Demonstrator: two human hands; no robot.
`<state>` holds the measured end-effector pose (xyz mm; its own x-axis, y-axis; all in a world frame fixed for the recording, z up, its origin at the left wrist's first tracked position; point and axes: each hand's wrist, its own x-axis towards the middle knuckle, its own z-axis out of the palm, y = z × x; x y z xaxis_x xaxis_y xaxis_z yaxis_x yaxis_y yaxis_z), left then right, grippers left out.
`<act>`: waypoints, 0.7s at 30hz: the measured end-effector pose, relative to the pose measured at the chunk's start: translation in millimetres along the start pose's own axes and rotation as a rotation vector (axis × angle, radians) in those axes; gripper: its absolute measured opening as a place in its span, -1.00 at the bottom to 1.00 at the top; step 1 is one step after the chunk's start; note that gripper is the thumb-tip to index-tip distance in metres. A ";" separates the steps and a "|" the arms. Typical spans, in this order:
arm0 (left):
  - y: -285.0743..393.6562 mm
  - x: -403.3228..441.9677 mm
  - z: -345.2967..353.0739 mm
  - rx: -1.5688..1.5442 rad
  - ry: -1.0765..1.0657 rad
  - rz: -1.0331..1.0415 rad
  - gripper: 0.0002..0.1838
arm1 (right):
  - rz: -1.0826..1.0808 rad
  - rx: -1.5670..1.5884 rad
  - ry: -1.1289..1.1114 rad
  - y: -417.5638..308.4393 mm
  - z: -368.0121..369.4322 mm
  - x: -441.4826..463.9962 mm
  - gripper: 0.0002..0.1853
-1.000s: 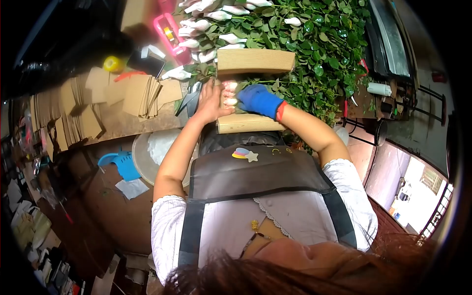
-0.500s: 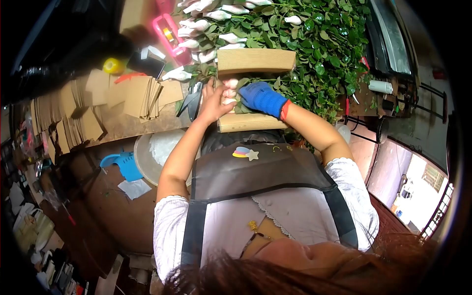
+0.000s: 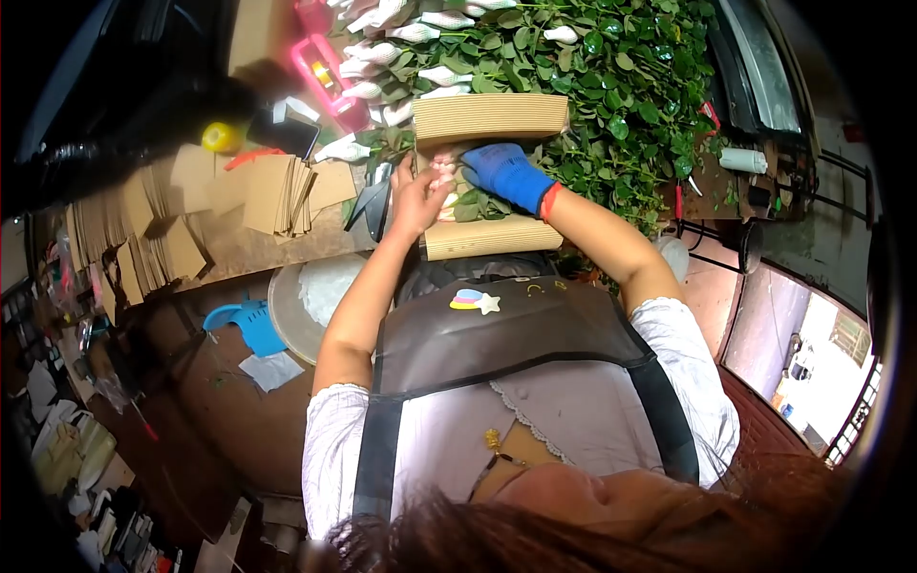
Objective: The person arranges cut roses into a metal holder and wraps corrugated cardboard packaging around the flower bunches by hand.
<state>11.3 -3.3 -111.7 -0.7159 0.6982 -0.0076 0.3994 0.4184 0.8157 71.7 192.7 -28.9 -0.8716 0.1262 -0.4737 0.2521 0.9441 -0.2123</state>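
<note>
Pale pink roses (image 3: pixel 442 170) lie in a row inside a corrugated cardboard wrapper (image 3: pixel 492 116), whose far and near sides stand up around them. My bare left hand (image 3: pixel 416 199) rests at the flower heads, its fingers stretched apart and the thumb against the buds. A blue knitted glove covers my right hand (image 3: pixel 506 176), which is curled over the stems and leaves just right of the heads; its fingertips are partly hidden. Green rose leaves (image 3: pixel 470 206) show below the glove.
Beyond the wrapper lies a heap of leafy stems (image 3: pixel 611 86) with white-netted buds (image 3: pixel 371 53). Left of it are a pink tape dispenser (image 3: pixel 330 81), scissors (image 3: pixel 368 205) and cardboard pieces (image 3: pixel 277 196). A round bin (image 3: pixel 287 301) stands below the table edge.
My gloved hand has shifted slightly up and left over the stems, uncovering more leaves below it. My left hand stays by the rose heads. The view has tilted slightly.
</note>
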 end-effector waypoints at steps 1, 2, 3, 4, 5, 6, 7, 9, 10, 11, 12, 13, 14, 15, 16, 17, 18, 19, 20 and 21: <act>0.1 1.1 0.9 0.055 0.023 0.029 -0.46 | -0.021 0.033 0.043 2.9 2.9 2.5 -0.67; -0.2 2.1 1.6 -0.007 0.021 -0.006 -0.42 | -0.042 0.067 0.085 5.3 6.6 5.1 -0.68; 2.9 3.2 -1.1 -0.066 0.016 -0.042 -0.37 | -0.052 0.067 0.107 7.7 13.0 8.9 -0.68; 4.7 3.3 -3.3 -0.126 0.008 -0.077 -0.32 | -0.060 0.068 0.130 9.4 20.0 11.8 -0.68; 2.7 3.6 -2.8 -0.121 -0.012 -0.107 -0.19 | -0.066 0.067 0.153 11.4 26.7 13.3 -0.69; 0.0 6.2 -2.1 -0.084 -0.018 -0.060 -0.19 | -0.072 0.047 0.160 11.6 26.9 12.8 -0.67; -2.9 9.7 -1.7 -0.049 -0.020 -0.011 -0.19 | -0.079 0.025 0.167 12.0 26.5 13.0 -0.66; -4.2 9.7 1.3 0.081 -0.008 0.009 -0.19 | -0.089 -0.009 0.159 10.9 27.5 13.2 -0.65; -3.9 9.7 1.9 0.053 -0.016 -0.041 -0.20 | -0.089 -0.017 0.146 9.5 28.4 13.1 -0.66; -3.1 12.1 2.9 0.025 -0.025 -0.086 -0.22 | -0.086 -0.028 0.137 9.1 28.2 14.1 -0.66; -1.1 16.4 5.2 -0.005 -0.032 -0.128 -0.23 | -0.083 -0.053 0.113 10.4 31.0 16.6 -0.66; 1.2 19.2 8.7 -0.039 0.012 -0.179 -0.31 | -0.079 -0.078 0.087 10.0 35.0 18.6 -0.66; 2.1 20.5 10.4 -0.055 0.035 -0.201 -0.37 | -0.076 -0.104 0.060 10.7 37.7 22.2 -0.66; 5.5 18.0 11.2 -0.040 0.079 -0.175 -0.40 | -0.065 -0.089 -0.043 -5.4 2.5 4.4 -0.67; 9.1 16.0 10.9 -0.026 0.124 -0.151 -0.43 | -0.029 -0.010 0.016 -9.8 -13.5 -4.1 -0.67; 11.3 16.1 7.5 -0.033 0.105 -0.159 -0.46 | 0.006 0.074 0.068 -13.4 -21.8 -12.0 -0.67; 12.4 16.0 7.6 -0.031 0.109 -0.151 -0.49 | 0.038 0.154 0.113 -13.7 -25.9 -17.2 -0.67; 13.3 15.8 7.8 -0.029 0.116 -0.145 -0.52 | 0.065 0.064 0.068 -14.9 -29.1 -11.7 -0.67; 13.6 14.6 5.4 -0.019 0.112 -0.131 -0.55 | 0.044 0.019 0.070 -15.9 -22.7 -5.1 -0.66; 9.2 14.7 7.4 -0.027 0.123 -0.128 -0.58 | 0.020 -0.036 0.076 -13.8 -12.0 6.8 -0.66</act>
<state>8.7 15.1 -108.6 -0.8253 0.5631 -0.0427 0.2861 0.4821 0.8281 57.3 184.2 -18.9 -0.8963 0.1660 -0.4112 0.2554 0.9513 -0.1725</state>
